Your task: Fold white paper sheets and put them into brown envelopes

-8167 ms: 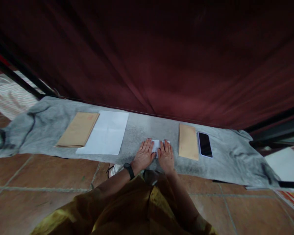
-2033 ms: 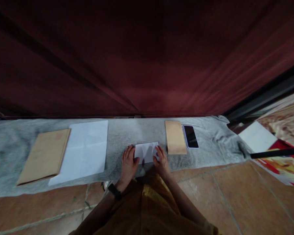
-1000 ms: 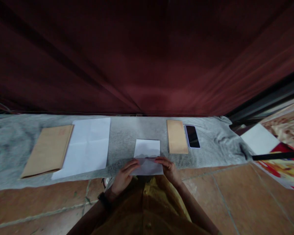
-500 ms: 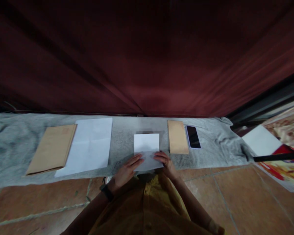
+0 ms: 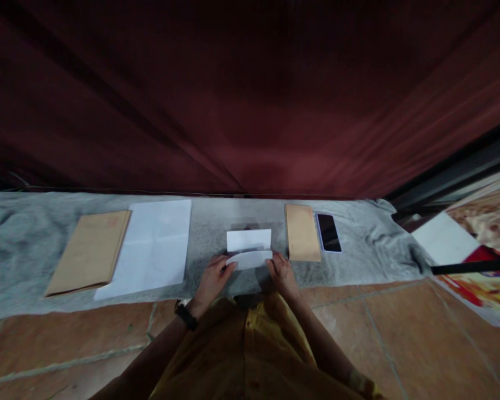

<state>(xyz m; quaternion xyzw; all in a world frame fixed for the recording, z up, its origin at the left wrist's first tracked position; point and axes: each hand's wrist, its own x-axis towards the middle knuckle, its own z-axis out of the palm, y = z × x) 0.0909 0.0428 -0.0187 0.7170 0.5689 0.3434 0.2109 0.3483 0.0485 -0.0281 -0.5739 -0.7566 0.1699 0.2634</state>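
Observation:
A small white sheet of paper (image 5: 249,260) is in front of me, its near part bent up and over toward the far part. My left hand (image 5: 213,278) pinches the left end of the bent part, thumb on the near side. At the right end, my right hand (image 5: 282,273) grips the same paper between thumb and fingers. Right of it lies a narrow brown envelope (image 5: 303,233). On the left, larger white sheets (image 5: 156,250) lie partly under a stack of brown envelopes (image 5: 89,250).
A phone (image 5: 329,233) with a dark screen lies right of the narrow envelope. Grey cloth (image 5: 366,244) covers the long narrow surface. A dark red curtain (image 5: 250,111) hangs behind it. A black bar (image 5: 475,268) and printed packaging (image 5: 483,289) are at far right.
The paper's near part, which lay flatter toward me, has been lifted and folded away from me. Both hands have shifted to its ends, thumbs now on the near side.

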